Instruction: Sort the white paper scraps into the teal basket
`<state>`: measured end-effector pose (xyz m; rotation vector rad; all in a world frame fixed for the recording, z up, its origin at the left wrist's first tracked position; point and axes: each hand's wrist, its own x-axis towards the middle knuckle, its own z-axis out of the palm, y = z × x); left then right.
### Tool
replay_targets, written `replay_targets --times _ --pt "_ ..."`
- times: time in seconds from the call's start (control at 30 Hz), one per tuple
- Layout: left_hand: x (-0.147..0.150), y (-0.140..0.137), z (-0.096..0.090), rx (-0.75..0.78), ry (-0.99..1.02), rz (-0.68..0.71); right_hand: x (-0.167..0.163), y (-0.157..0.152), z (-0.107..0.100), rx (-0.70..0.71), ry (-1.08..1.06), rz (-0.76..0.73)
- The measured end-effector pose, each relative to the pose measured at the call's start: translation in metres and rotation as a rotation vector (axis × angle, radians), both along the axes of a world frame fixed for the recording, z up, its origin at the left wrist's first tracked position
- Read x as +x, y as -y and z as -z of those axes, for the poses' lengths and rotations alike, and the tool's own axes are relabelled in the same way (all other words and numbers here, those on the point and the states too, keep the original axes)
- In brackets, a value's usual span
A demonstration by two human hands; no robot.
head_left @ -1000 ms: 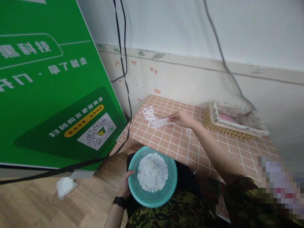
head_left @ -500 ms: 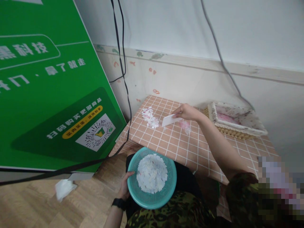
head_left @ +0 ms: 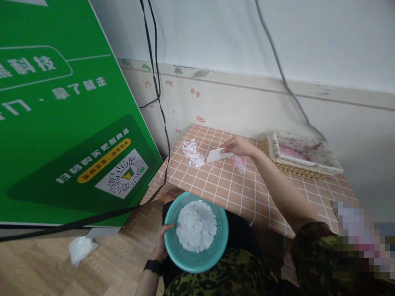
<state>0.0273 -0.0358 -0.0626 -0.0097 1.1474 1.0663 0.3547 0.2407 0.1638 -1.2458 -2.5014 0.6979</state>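
Note:
My left hand (head_left: 162, 242) grips the left rim of a round teal plastic basket (head_left: 197, 263), thumb over the edge, fingers hidden beneath. The basket rests at my lap, below the table edge, with a heap of small white paper scraps (head_left: 196, 226) in it. Over the table, my right hand (head_left: 239, 146) is closed on the top edge of a flat white card (head_left: 217, 154), held tilted with its lower edge at the tabletop. Just left of the card lies a loose pile of white and pinkish paper scraps (head_left: 193, 153). A pink, partly see-through bit (head_left: 238, 164) lies below my right hand.
The table has a brown checked cloth (head_left: 222, 185). A wicker basket with a floral lining (head_left: 308, 158) stands at its right back. On the left rises a green panel (head_left: 77, 123), with black cables (head_left: 162, 107) hanging beside it. White plastic (head_left: 82, 248) lies on the floor.
The view has shifted slightly. My right hand and the card have barely moved against the table, perhaps a little leftward. My left hand keeps its hold on the teal basket.

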Motion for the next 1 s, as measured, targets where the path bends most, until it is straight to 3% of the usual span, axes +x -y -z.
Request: replay_targets --times 0.4,0.6,1.0 --pt "0.001 0.0 -0.002 -0.009 -0.033 -0.011 -0.006 -0.005 0.003 -0.008 0.0 0.009" --pt "0.002 0.0 -0.003 -0.029 -0.062 -0.041 -0.003 -0.005 -0.004 -0.096 0.014 -0.094" --pt "0.002 0.0 -0.008 -0.014 -0.05 -0.013 -0.016 -0.003 0.002 -0.045 -0.074 -0.013"
